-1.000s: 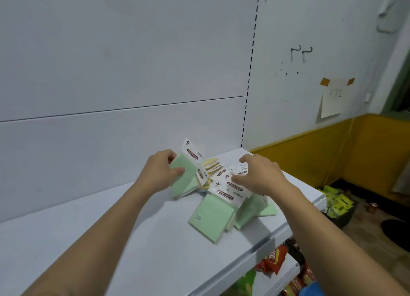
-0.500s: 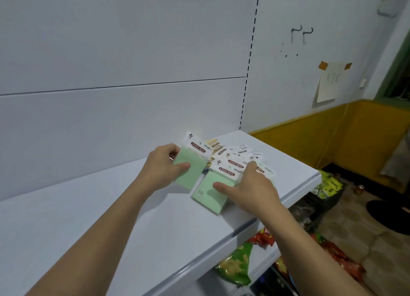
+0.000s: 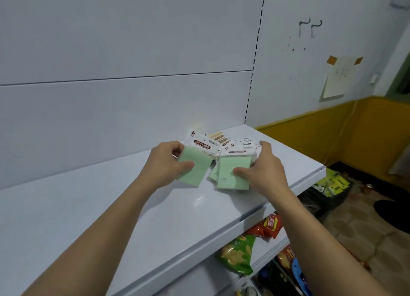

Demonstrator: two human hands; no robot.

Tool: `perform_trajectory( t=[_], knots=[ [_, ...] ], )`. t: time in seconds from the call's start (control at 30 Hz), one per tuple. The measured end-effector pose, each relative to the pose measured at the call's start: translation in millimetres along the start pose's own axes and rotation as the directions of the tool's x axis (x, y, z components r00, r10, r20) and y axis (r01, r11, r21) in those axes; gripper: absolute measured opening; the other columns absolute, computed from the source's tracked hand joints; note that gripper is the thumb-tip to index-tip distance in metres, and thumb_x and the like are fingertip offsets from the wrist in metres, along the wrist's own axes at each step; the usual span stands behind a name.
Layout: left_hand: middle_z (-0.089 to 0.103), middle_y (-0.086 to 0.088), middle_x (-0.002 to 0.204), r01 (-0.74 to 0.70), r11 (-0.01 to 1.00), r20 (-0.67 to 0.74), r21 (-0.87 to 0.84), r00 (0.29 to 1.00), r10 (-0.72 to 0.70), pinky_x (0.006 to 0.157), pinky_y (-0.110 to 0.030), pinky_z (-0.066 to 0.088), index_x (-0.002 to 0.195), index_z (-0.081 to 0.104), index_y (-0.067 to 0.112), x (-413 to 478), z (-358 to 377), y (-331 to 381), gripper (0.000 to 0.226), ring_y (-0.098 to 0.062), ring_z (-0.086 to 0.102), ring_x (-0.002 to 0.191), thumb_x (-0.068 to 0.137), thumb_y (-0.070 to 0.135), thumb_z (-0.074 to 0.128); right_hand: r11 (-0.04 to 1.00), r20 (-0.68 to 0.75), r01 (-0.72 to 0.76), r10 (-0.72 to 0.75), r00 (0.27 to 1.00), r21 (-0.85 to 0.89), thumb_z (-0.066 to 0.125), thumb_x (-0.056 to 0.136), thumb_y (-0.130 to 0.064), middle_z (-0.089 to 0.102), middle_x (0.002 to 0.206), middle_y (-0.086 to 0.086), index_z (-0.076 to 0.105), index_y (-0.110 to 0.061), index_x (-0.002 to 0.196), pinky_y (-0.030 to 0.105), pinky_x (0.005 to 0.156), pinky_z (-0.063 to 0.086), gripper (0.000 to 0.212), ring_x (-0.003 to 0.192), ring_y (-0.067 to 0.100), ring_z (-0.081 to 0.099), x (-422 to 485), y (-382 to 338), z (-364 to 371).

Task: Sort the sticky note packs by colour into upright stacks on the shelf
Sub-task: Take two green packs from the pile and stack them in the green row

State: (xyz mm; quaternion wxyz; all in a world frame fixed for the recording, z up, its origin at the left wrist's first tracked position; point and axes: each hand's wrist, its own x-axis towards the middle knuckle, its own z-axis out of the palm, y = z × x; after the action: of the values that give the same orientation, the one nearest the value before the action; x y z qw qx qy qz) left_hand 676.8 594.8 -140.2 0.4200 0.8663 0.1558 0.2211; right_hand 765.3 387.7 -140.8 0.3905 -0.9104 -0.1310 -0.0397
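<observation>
On the white shelf (image 3: 93, 224) my left hand (image 3: 165, 165) grips a green sticky note pack (image 3: 198, 169) with a white "STICKY NOTE" header, tilted above the surface. To its right my right hand (image 3: 265, 170) holds a second green pack (image 3: 230, 177) upright, thumb on its face, fingers behind it. More green packs (image 3: 213, 175) lie under and between the two. Behind them a loose pile of packs (image 3: 240, 143) with white headers rests flat, with a yellow pack (image 3: 218, 136) at the back near the panel.
The shelf's back panel (image 3: 111, 113) rises right behind the packs. The shelf's right end (image 3: 319, 173) and front lip (image 3: 199, 249) are close to my hands. Snack bags, a green one (image 3: 237, 254) and a red one (image 3: 269, 225), sit on the shelf below.
My right hand has gone from pressing flat on a green pack to gripping it and tipping it upright. The left hand still holds its green pack, a little lower.
</observation>
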Motion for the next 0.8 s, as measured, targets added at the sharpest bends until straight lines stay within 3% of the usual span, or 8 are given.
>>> perform_trajectory(
  t=[0.07, 0.1, 0.17, 0.2, 0.33, 0.47, 0.6, 0.8],
  knots=[
    [0.067, 0.002, 0.082, -0.007, 1.0, -0.014, 0.005, 1.0, 0.007, 0.053, -0.02, 0.041, 0.085, 0.067, 0.014, -1, -2, 3, 0.014, -0.011, 0.058, 0.066, 0.073, 0.015, 0.074, 0.995, -0.019, -0.023, 0.025, 1.0, 0.093, 0.083, 0.071, -0.03, 0.063, 0.115, 0.006, 0.034, -0.016, 0.141, 0.043, 0.087, 0.052, 0.087, 0.106, 0.026, 0.059, 3, -1, -6],
    [0.067, 0.002, 0.081, -0.008, 1.0, -0.019, 0.007, 1.0, 0.008, 0.054, -0.02, 0.042, 0.086, 0.068, 0.014, -1, -3, 5, 0.013, -0.012, 0.058, 0.066, 0.074, 0.014, 0.073, 0.993, -0.01, -0.032, 0.033, 0.999, 0.112, 0.082, 0.072, -0.03, 0.064, 0.108, 0.005, 0.046, -0.014, 0.132, 0.044, 0.085, 0.053, 0.072, 0.101, 0.025, 0.061, 6, -2, -8],
    [0.065, 0.002, 0.079, -0.009, 1.0, -0.026, 0.02, 1.0, 0.01, 0.054, -0.02, 0.042, 0.085, 0.068, 0.013, -1, -6, 8, 0.011, -0.012, 0.057, 0.066, 0.075, 0.013, 0.072, 0.993, 0.033, -0.034, 0.031, 0.999, 0.112, 0.081, 0.074, -0.03, 0.068, 0.091, 0.002, 0.067, -0.009, 0.1, 0.045, 0.077, 0.056, 0.037, 0.089, 0.023, 0.064, 9, -3, -14],
    [0.064, 0.002, 0.078, -0.011, 1.0, -0.03, 0.028, 0.999, 0.012, 0.054, -0.02, 0.042, 0.084, 0.068, 0.013, -1, -8, 9, 0.01, -0.012, 0.057, 0.065, 0.075, 0.013, 0.072, 0.994, 0.047, -0.024, 0.019, 0.999, 0.104, 0.081, 0.074, -0.029, 0.069, 0.084, 0.004, 0.069, -0.007, 0.089, 0.045, 0.073, 0.057, 0.029, 0.084, 0.024, 0.065, 11, -5, -16],
    [0.067, 0.0, 0.075, 0.013, 1.0, -0.068, -0.014, 0.998, -0.014, 0.051, -0.018, 0.046, 0.081, 0.068, 0.013, -1, -23, 16, 0.012, -0.013, 0.06, 0.064, 0.072, 0.013, 0.076, 0.993, 0.044, 0.04, -0.045, 0.998, 0.109, 0.082, 0.072, -0.027, 0.071, 0.075, 0.008, 0.066, -0.005, 0.078, 0.045, 0.067, 0.058, 0.027, 0.068, 0.03, 0.069, 20, -15, -27],
    [0.07, -0.004, 0.072, 0.031, 0.994, -0.111, -0.101, 0.993, -0.043, 0.044, -0.014, 0.045, 0.081, 0.07, 0.012, 2, -44, 19, 0.014, -0.015, 0.065, 0.061, 0.071, 0.011, 0.08, 0.981, 0.05, 0.089, -0.099, 0.994, 0.172, 0.082, 0.073, -0.021, 0.072, 0.074, 0.005, 0.065, -0.01, 0.074, 0.033, 0.051, 0.053, 0.02, 0.058, 0.025, 0.066, 32, -30, -40],
    [0.073, -0.006, 0.075, 0.032, 0.992, -0.157, -0.126, 0.986, -0.052, 0.051, -0.023, 0.047, 0.079, 0.07, 0.014, 5, -70, 21, 0.016, -0.016, 0.068, 0.065, 0.069, 0.015, 0.083, 0.971, 0.035, 0.184, -0.191, 0.981, 0.154, 0.08, 0.074, -0.019, 0.071, 0.075, 0.007, 0.066, -0.009, 0.078, 0.037, 0.055, 0.055, 0.018, 0.059, 0.029, 0.066, 47, -50, -50],
    [0.072, -0.015, 0.078, 0.034, 0.99, -0.208, -0.137, 0.976, -0.063, 0.052, -0.027, 0.054, 0.081, 0.067, 0.001, 5, -110, 24, 0.02, -0.018, 0.07, 0.067, 0.071, 0.011, 0.081, 0.943, 0.037, 0.269, -0.282, 0.959, 0.197, 0.08, 0.074, -0.017, 0.072, 0.077, 0.007, 0.066, -0.009, 0.078, 0.045, 0.067, 0.059, 0.017, 0.072, 0.032, 0.07, 63, -87, -50]
  ],
)
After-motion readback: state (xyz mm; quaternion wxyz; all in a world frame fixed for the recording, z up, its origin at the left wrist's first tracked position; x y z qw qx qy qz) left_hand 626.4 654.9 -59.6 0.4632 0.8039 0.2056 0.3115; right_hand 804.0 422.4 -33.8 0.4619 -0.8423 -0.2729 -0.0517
